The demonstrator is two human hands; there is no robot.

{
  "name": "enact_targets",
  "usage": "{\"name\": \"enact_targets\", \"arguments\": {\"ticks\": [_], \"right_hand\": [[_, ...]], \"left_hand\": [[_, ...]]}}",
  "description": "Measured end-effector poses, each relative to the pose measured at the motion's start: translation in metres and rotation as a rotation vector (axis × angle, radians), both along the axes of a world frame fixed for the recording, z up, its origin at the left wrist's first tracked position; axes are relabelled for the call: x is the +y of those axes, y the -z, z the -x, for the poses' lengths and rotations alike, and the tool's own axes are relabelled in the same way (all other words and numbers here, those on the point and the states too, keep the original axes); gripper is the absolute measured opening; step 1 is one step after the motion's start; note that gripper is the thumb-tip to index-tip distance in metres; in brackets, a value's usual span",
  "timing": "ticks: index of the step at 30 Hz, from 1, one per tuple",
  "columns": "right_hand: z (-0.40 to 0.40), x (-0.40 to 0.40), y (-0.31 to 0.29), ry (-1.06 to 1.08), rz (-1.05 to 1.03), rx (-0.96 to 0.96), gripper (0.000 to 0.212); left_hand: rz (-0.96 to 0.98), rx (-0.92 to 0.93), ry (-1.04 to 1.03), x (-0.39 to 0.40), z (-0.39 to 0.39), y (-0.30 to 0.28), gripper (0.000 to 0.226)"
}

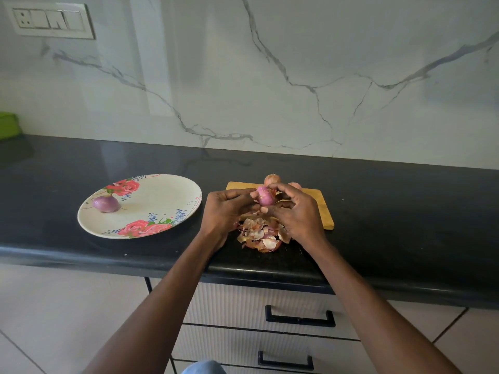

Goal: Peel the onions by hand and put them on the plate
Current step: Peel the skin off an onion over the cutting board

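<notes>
A pink, mostly peeled onion (265, 196) is held above the wooden cutting board (322, 209). My left hand (225, 211) grips it from the left and my right hand (294, 211) pinches it from the top and right. A heap of dry onion skins (260, 234) lies under my hands at the board's front edge. One peeled purple onion (105, 203) sits on the left side of the floral plate (162, 195). An unpeeled onion (272, 179) stands at the back of the board, and another onion (295, 184) shows partly behind my right hand.
The black countertop (405, 211) runs the full width, with a marble wall behind. A green object (8, 125) sits at the far left edge. Drawers with black handles (299, 318) are below the counter front.
</notes>
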State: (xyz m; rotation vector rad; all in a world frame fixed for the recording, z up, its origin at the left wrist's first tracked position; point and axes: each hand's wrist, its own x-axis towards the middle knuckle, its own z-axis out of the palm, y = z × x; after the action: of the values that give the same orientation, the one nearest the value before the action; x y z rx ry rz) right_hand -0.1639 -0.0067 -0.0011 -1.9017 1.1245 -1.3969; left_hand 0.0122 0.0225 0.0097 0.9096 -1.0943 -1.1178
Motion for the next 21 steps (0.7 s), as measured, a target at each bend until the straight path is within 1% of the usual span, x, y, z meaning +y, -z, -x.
{"name": "enact_targets", "arguments": {"ticks": [5,7,10,13,15,17,19,21], "right_hand": [[-0.0003,-0.0015,0.0008,-0.021,-0.018,-0.055,0.054],[-0.0001,-0.0018,0.0012,-0.024,-0.034,-0.069,0.054],[-0.0001,-0.0032,0.0016,-0.052,-0.08,-0.104,0.052],[0.0001,-0.0039,-0.0008,-0.084,-0.127,-0.2,0.046],[0.0003,-0.0034,-0.0035,-0.118,-0.19,-0.283,0.043],[-0.0003,-0.0024,-0.0054,-0.146,-0.237,-0.338,0.032],[0.0001,-0.0044,-0.0044,-0.115,-0.279,-0.38,0.023],[0.002,-0.0072,-0.0023,-0.092,-0.307,-0.426,0.018]], "left_hand": [[0.016,-0.068,-0.046,-0.0013,-0.0001,0.0018,0.012],[0.011,-0.035,0.0,-0.0002,-0.0003,0.0001,0.01],[0.039,-0.057,0.069,0.0009,0.0008,-0.0004,0.021],[0.058,-0.035,0.046,-0.0009,-0.0005,0.0007,0.018],[0.088,-0.068,0.027,-0.0011,-0.0001,0.0014,0.015],[0.119,-0.069,0.018,-0.0008,0.001,0.0015,0.014],[0.134,-0.031,0.001,-0.0008,0.0021,0.0017,0.016],[0.155,-0.05,-0.02,-0.002,0.0015,0.0027,0.017]]}}
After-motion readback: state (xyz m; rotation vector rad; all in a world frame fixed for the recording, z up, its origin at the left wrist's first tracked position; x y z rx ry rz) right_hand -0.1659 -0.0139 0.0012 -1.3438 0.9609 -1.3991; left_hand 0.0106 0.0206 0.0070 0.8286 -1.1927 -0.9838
